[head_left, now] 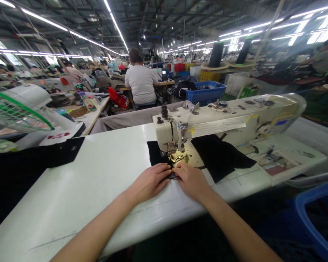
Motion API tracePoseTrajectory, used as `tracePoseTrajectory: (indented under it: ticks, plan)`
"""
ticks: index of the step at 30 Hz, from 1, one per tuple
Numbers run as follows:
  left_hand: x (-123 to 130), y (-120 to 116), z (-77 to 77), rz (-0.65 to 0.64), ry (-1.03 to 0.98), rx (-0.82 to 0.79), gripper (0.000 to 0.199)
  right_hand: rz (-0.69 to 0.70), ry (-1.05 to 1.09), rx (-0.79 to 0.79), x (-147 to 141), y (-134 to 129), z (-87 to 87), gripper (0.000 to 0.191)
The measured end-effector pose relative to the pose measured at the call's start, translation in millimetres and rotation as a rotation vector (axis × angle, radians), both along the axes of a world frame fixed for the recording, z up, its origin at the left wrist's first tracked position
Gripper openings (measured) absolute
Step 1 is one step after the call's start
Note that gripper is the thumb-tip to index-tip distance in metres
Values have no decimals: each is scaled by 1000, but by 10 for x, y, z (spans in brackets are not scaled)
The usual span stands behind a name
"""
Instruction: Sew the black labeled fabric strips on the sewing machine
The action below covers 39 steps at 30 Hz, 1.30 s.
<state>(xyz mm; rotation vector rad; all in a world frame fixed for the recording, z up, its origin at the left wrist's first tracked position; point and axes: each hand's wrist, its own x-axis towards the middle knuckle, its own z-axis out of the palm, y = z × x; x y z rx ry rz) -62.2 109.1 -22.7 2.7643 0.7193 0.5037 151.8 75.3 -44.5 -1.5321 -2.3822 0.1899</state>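
Observation:
A cream sewing machine (221,120) stands on the pale table (106,156), its needle area lit yellow. Just in front of the presser foot, my left hand (153,180) lies flat on a black cloth piece (153,153) that reaches under the machine head. My right hand (191,180) rests beside it, fingertips on the cloth's near edge and almost touching the left ones; its fingers are bent and partly hidden. Another black cloth piece (221,156) lies right of the needle, under the machine arm.
Black fabric (35,156) covers the table's left end, near a green-rimmed fan (19,109). A blue basket (317,214) stands at the lower right. Ahead sits a person in a white shirt (141,83), with another blue basket (206,92) to the right.

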Motion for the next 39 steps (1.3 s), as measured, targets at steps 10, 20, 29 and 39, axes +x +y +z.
tracePoseTrajectory:
  ticks: [10, 20, 29, 39]
  plan:
    - [0, 212, 9, 1, -19, 33, 30, -35, 34, 44, 15, -94, -72, 37]
    - [-46, 422, 3, -10, -6, 7, 31, -47, 98, 131, 134, -283, -136, 45]
    - [-37, 427, -27, -2, -25, 18, 29, -50, 144, 151, 151, -301, -191, 44]
    - [-26, 446, -51, 25, -20, 20, 26, -39, 219, 205, 143, -299, -229, 44]
